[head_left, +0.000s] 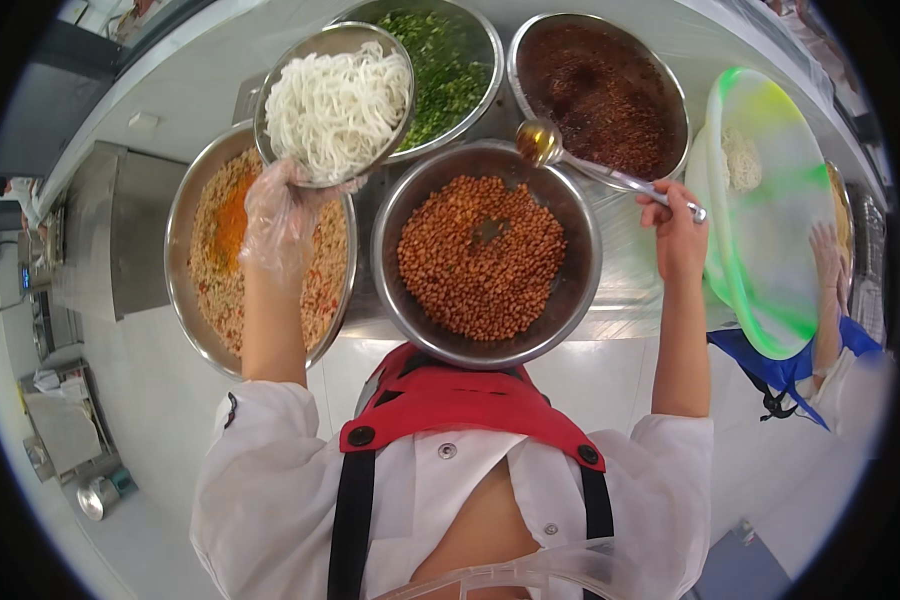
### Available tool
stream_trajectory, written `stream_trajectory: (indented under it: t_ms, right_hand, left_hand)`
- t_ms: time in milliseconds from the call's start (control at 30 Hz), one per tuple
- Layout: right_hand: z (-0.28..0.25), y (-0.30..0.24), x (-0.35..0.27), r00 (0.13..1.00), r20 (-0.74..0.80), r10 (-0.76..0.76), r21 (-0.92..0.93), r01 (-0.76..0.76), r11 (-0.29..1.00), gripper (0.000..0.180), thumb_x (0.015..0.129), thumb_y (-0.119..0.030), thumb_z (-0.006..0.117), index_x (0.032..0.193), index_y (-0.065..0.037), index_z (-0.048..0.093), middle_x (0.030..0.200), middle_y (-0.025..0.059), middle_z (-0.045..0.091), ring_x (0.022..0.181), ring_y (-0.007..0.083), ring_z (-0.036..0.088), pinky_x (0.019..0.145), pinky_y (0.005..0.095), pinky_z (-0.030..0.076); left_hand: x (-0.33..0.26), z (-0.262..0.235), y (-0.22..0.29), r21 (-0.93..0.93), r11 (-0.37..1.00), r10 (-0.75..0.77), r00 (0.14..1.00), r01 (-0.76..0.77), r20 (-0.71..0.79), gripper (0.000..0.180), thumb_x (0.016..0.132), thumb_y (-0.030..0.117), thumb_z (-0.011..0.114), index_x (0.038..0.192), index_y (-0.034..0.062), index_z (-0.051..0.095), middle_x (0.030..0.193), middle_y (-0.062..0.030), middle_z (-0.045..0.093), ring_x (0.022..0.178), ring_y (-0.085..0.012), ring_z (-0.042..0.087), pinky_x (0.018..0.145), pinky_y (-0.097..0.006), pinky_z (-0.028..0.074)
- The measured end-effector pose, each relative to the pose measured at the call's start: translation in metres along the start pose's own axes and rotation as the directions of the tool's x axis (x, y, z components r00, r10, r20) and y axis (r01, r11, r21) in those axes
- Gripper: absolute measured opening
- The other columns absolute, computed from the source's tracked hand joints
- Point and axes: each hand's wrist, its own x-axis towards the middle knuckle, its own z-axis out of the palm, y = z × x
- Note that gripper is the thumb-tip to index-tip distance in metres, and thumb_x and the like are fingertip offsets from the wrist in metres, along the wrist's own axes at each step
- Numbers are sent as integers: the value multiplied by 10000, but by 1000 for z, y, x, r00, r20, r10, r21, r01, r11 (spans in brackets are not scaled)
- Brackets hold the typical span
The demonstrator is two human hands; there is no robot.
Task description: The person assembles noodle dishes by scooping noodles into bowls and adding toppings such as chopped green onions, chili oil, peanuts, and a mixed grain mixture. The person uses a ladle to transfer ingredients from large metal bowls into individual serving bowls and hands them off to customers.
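Observation:
My left hand [278,215], in a clear plastic glove, grips the near edge of a steel bowl [400,132] heaped with white noodles [335,105]. That bowl is held tilted above the back left basins. In my right hand [678,232] is the handle of a steel ladle [610,172], its cup holding amber-brown liquid. The cup hangs over the far right edge of a steel basin [586,240]. Small brown beans or nuts [480,285] fill this basin, with a dark dip near their middle.
At left a basin [177,245] holds pale crumbly food with orange powder. Behind are basins of chopped greens [435,75] and dark red sauce [600,100]. A big green-and-white basin [770,270] with noodles [742,165] stands right, beside another person's gloved hand [828,255].

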Motion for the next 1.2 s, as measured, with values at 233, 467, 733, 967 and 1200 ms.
stream_trajectory:
  t_ms: [233, 467, 733, 967, 1200]
  right_hand:
    - [60, 94, -58, 999, -12, 38, -325, -40, 945, 197, 924, -146, 471, 935, 29, 560, 657, 119, 628, 613, 153, 621, 598, 259, 464]
    - [130, 149, -100, 905, 316, -285, -675, 425, 603, 138, 884, -84, 509, 963, 18, 561, 841, 160, 619, 699, 252, 622, 657, 340, 489]
    - [116, 115, -86, 996, 21, 88, -207, -82, 975, 227, 933, -141, 460, 961, 66, 549, 736, 132, 629, 616, 168, 625, 615, 251, 482]
    - [140, -6, -102, 995, 96, -8, -93, 17, 996, 196, 930, -118, 463, 977, 53, 548, 797, 146, 628, 602, 163, 608, 595, 251, 482]
    - [185, -25, -145, 458, 754, -471, -265, 868, 421, 201, 806, -4, 536, 998, 23, 590, 1034, 192, 571, 721, 231, 611, 695, 323, 479]
  left_hand:
    - [-78, -36, -18, -25, 989, 139, 973, -147, -186, 595, 667, -50, 367, 1249, -145, 293, 1241, -278, 434, 1064, -416, 522, 786, -548, 542]
    - [-116, -63, -15, 49, 982, 189, 927, -184, -322, 427, 726, -19, 392, 1125, -170, 405, 1171, -260, 494, 1024, -385, 559, 745, -513, 573]
    - [-136, -89, -16, -115, 979, 123, 933, -171, -337, 643, 680, -90, 385, 1308, 37, 327, 1148, -159, 518, 936, -284, 592, 735, -495, 561]
    - [-122, -83, -23, -41, 989, 121, 943, -140, -309, 673, 664, -53, 407, 1323, 35, 304, 1227, -198, 490, 1038, -337, 570, 783, -538, 538]
    - [-107, -63, -22, -217, 973, 28, 978, -74, -206, 731, 672, -68, 397, 1358, 121, 229, 1216, -179, 482, 999, -335, 586, 718, -497, 572]
